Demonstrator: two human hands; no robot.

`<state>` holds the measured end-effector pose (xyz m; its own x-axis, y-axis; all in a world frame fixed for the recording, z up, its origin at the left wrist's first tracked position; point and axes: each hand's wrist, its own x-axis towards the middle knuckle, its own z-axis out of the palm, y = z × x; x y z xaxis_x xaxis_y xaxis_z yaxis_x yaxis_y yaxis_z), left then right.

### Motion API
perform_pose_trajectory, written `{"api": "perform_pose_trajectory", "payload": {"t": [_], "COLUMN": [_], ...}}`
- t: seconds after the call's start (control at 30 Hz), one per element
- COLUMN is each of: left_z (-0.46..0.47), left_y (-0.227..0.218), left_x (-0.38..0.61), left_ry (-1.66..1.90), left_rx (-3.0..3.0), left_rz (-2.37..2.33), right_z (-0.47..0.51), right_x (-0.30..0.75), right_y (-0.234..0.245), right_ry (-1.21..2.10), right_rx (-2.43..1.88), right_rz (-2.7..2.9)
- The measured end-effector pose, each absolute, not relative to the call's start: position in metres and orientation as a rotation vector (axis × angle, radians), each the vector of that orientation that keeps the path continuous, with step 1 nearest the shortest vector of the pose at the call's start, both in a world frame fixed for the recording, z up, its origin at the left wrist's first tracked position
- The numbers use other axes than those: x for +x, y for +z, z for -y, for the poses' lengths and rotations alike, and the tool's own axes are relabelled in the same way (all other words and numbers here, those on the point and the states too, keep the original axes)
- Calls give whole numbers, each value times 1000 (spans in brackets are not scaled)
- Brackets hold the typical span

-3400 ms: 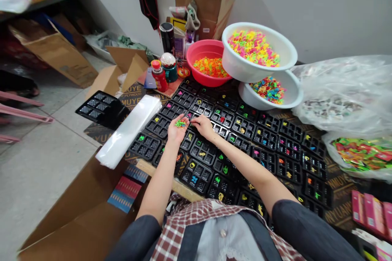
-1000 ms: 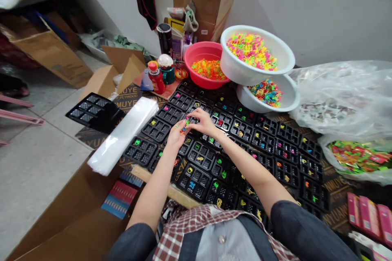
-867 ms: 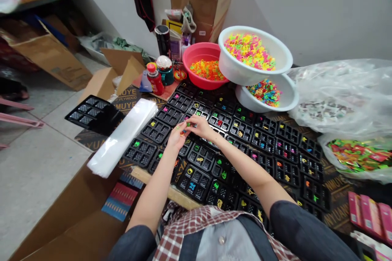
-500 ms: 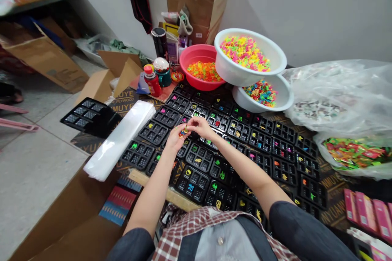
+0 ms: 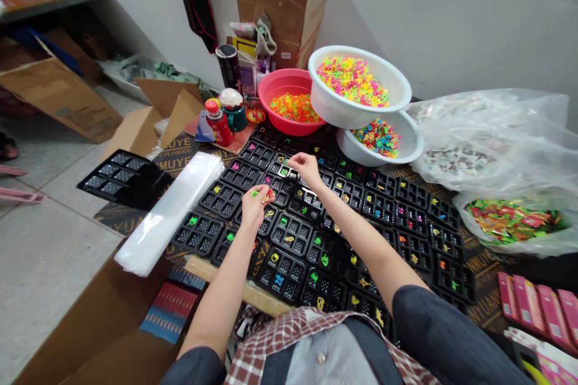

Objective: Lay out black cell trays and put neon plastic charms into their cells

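Many black compartment trays (image 5: 293, 234) cover the table, most with one small coloured plastic piece in a cell. My left hand (image 5: 253, 204) is cupped above the near-left trays and holds a small heap of coloured plastic pieces (image 5: 262, 196). My right hand (image 5: 306, 166) reaches farther out over a tray near the bowls, fingertips pinched on a small piece, green as far as I can see, just above a cell.
A red basin (image 5: 289, 81) and two stacked white bowls (image 5: 388, 81) of coloured pieces stand at the back. A roll of clear bags (image 5: 169, 210) lies left, beside a stack of spare trays (image 5: 120, 171). Large plastic sacks (image 5: 497, 144) fill the right; cardboard boxes (image 5: 284, 3) stand behind.
My right hand has left the heap in my left palm and moved forward and right to a farther tray. The left hand stayed cupped, drifting slightly nearer to me.
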<state>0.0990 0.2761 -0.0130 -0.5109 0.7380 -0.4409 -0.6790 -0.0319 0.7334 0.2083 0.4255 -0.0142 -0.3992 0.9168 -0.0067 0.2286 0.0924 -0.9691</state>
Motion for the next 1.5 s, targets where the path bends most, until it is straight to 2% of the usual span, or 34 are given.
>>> {"api": "perform_pose_trajectory", "payload": {"t": [0.13, 0.3, 0.5, 0.57, 0.8, 1.07, 1.27, 1.5], "left_z": [-275, -276, -279, -280, -280, -277, -270, -270], "left_y": [-13, -11, -8, -9, -10, -8, -10, -5], "left_x": [92, 87, 86, 87, 89, 87, 73, 66], "left_ry": [1699, 1622, 1614, 1615, 1602, 1788, 1918, 1874], "left_rx": [-38, -168, -223, -235, -178, -184, -212, -285], "left_rz": [-1040, -885, -836, -836, -845, -1056, -1091, -1044], "right_z": [-481, -480, -394, -377, -372, -382, -452, -473], "right_x": [207, 204, 200, 200, 203, 189, 150, 116], "right_y": [-24, -25, -17, -16, -11, -11, -22, -40], "right_ry": [817, 536, 786, 831, 945, 1349, 984, 720], "right_rx": [-1299, -1244, -665, -588, -695, -869, -1089, -1002], "right_rz": [1944, 2230, 2450, 2497, 2335, 1976, 2007, 2221]}}
